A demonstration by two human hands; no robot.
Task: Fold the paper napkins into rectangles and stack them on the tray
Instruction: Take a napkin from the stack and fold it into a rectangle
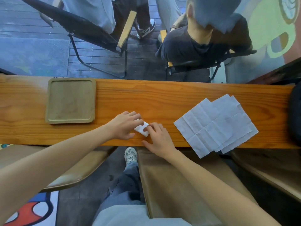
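1. Meanwhile, I watch my left hand (125,124) and right hand (158,137) press a small folded napkin (141,129) flat mid-table, fingers spread on it.
2. Tray (70,100) sits far left; unfolded napkins (215,123) lie right.

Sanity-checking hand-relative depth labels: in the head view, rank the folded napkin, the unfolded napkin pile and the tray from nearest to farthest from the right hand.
1. folded napkin: touching the right hand, under its fingertips, on its left.
2. unfolded napkin pile: to the hand's right on the table.
3. tray: far left, beyond the left hand, bare.
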